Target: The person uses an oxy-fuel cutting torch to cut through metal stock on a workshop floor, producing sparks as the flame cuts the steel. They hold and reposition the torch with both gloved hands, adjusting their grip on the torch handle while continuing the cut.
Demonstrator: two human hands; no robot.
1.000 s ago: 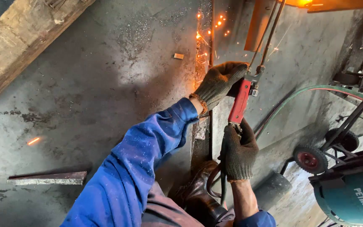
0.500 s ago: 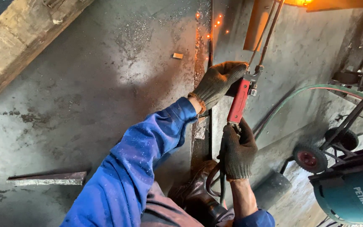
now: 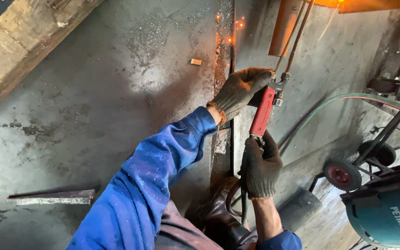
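Steel plate (image 3: 116,106) glows as gloved left hand (image 3: 239,90) and right hand (image 3: 260,166) clench the red-handled cutting torch (image 3: 262,111), steadying it.

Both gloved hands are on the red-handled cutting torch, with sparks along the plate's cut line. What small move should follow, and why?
Probably ease the torch a little further along the cut line. The left hand steadies its head end and the right hand grips the rear of the red handle. Orange sparks glow on the steel plate up the seam, and the tip glows at the top edge.
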